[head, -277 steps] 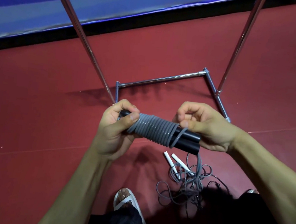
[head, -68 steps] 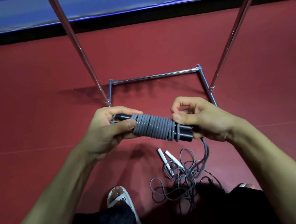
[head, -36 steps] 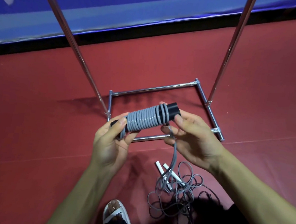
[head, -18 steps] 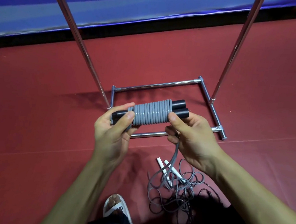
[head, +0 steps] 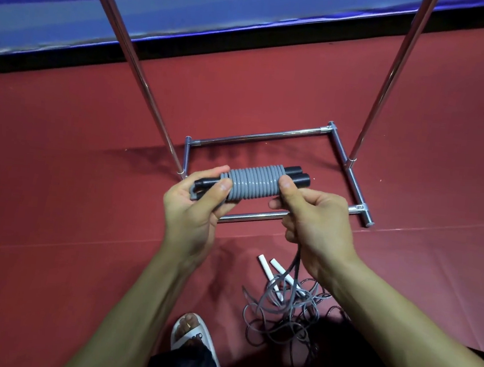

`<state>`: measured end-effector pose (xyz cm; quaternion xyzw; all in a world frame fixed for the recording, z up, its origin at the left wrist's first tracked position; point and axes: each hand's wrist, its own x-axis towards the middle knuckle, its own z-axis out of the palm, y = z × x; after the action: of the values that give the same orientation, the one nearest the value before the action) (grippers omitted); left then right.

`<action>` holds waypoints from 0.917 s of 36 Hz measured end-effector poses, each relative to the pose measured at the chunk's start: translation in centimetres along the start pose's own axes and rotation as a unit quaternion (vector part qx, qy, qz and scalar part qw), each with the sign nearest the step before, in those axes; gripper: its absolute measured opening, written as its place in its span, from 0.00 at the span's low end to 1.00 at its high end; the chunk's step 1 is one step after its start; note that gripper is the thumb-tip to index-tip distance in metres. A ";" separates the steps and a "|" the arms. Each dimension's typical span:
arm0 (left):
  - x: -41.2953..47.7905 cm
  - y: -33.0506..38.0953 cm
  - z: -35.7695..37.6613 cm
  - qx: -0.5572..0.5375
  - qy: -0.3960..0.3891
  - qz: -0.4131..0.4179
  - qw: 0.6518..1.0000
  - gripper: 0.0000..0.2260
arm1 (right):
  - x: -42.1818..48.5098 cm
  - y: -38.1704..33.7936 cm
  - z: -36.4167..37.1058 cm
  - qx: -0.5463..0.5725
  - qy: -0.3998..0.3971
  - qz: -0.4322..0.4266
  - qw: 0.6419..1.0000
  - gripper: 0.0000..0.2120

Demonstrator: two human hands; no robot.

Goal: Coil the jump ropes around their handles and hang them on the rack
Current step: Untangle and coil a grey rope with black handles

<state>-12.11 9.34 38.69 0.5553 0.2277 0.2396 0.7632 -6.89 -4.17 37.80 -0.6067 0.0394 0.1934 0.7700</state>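
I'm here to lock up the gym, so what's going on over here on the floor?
A person is bundling a jump rope. Their left hand grips one end of the paired black handles, with the grey rope coiled tightly around them. Their right hand holds the coil's other end, a loose tail hanging below it towards the floor. Nothing hangs on the visible part of the metal rack yet. A tangled rope with white handles lies on the floor near their foot.
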 end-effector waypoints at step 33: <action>1.2 0.8 -2.8 0.154 -0.019 0.124 0.980 0.08 | 1.5 -2.7 -1.9 -0.550 -0.031 -0.257 0.794 0.18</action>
<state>-12.96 12.35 38.54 0.6946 0.1766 0.2840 0.6369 -4.28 -6.14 39.32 -0.9093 -0.2555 -0.0039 0.3285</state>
